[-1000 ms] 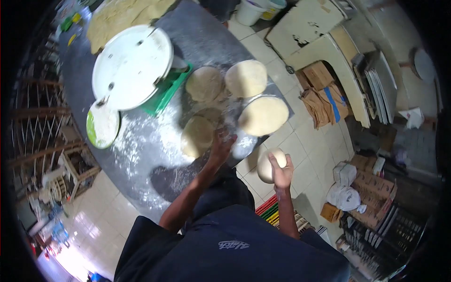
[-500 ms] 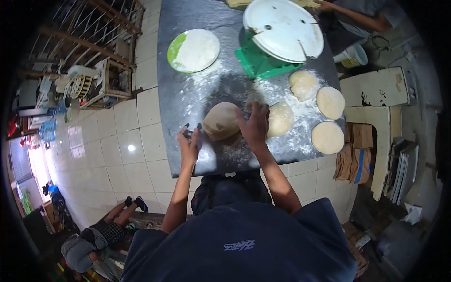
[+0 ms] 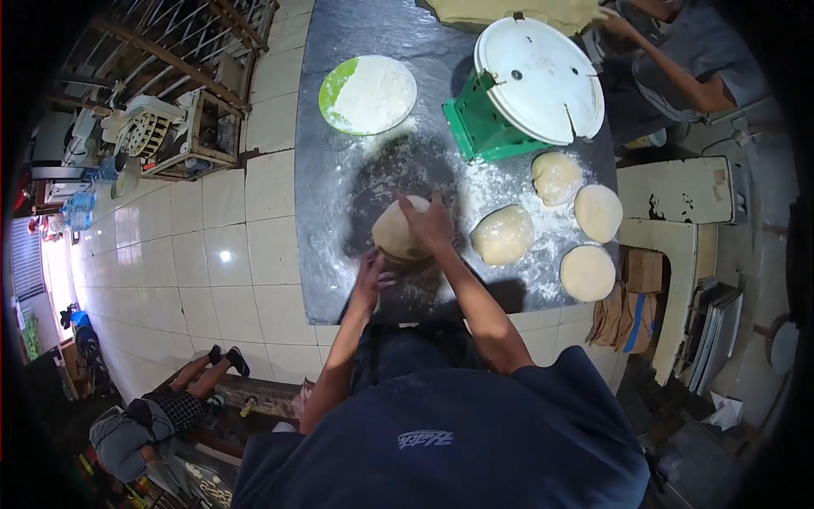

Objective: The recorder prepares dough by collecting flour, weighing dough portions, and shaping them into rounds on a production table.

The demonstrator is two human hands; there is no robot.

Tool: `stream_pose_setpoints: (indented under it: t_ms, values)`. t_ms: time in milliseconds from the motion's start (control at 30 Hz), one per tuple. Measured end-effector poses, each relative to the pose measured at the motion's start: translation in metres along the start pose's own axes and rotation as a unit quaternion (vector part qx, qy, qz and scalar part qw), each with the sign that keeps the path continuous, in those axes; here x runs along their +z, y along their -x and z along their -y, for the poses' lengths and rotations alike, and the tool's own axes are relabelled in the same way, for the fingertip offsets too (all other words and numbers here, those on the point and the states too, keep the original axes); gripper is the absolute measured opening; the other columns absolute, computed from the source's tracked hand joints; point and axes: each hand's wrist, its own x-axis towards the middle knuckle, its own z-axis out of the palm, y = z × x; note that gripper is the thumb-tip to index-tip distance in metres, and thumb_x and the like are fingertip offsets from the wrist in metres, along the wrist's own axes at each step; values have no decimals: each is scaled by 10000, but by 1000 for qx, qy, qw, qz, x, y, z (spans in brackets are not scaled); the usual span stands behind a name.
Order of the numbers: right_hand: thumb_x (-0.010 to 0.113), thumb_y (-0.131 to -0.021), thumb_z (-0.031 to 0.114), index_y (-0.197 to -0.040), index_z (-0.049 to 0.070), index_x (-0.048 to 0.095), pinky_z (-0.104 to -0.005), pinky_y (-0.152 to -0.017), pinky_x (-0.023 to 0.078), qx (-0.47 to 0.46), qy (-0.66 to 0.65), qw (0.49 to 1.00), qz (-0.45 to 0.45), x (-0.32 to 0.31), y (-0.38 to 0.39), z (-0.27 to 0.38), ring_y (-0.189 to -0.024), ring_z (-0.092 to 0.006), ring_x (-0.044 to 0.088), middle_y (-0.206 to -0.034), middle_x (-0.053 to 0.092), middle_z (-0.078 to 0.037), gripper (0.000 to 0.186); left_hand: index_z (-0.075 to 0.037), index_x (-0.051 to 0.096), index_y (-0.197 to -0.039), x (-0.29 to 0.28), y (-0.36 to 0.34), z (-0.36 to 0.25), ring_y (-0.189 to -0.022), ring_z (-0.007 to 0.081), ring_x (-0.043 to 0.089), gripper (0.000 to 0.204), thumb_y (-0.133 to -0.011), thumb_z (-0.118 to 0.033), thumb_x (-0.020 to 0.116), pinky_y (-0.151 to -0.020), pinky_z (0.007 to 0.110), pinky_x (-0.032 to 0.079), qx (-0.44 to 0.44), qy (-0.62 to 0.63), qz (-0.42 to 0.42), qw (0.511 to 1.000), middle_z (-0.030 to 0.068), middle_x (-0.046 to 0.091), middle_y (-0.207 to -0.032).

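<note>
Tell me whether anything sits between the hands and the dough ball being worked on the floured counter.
Nothing does. The right hand rests directly on the dough ball, and the left hand touches its near edge. The other dough pieces and the green scale lie off to the right.

Dark stone worktop (image 3: 339, 220), dusted with flour. On it: five dough balls (image 3: 503, 235), a green plate of flour (image 3: 367, 95), a green scale with white pan (image 3: 526, 93).

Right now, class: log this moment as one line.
right hand: pressing dough ball | left hand: at its near edge | surface: floured dark table | beside: four dough rounds
</note>
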Motion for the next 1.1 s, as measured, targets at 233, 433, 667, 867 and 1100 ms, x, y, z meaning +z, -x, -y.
stream_pose_setpoints:
  t_ms: [233,433,667,867,1100]
  values:
    - [737,-741,326,-820,73,569,-427,-610,472,-259,-137,955,-42,-62,-3,99,-721,-320,619,-773,609,-125,313,-98,427,-1275,24,-10,-30,-816,148,601,376,-953,-274,507,-654,239,472,121,107,-80,984,70,525,-1179]
    - [642,-791,294,-872,101,541,-404,-656,470,-455,-25,888,68,47,-13,52,-760,-277,570,-811,536,-82,232,-61,512,-1155,12,10,-14,-784,117,587,254,-952,-214,508,-640,225,459,149,69,-182,970,55,595,-983]
    - [625,-846,275,-915,54,545,-406,-680,474,-283,-282,910,110,-35,-56,113,-763,-322,581,-863,570,-119,245,-72,328,-1381,28,14,-60,-1089,196,500,493,-947,-225,504,-881,300,443,254,-44,-137,956,136,491,-1216]
    - [655,-834,291,-1151,17,471,-478,-898,394,-205,-34,977,45,-17,-70,65,-1094,-400,460,-1152,490,-225,457,-49,460,-1290,3,-18,-47,-1230,323,393,407,-936,-246,505,-987,377,378,282,-173,-152,931,199,423,-1303]
    - [529,-891,335,-1306,13,425,-479,-1074,264,-511,4,856,77,53,-27,53,-1326,-376,300,-1389,378,-183,536,-71,503,-1214,-35,-2,-1,-827,122,534,330,-927,-221,560,-669,222,447,222,-197,-233,926,69,518,-1100]
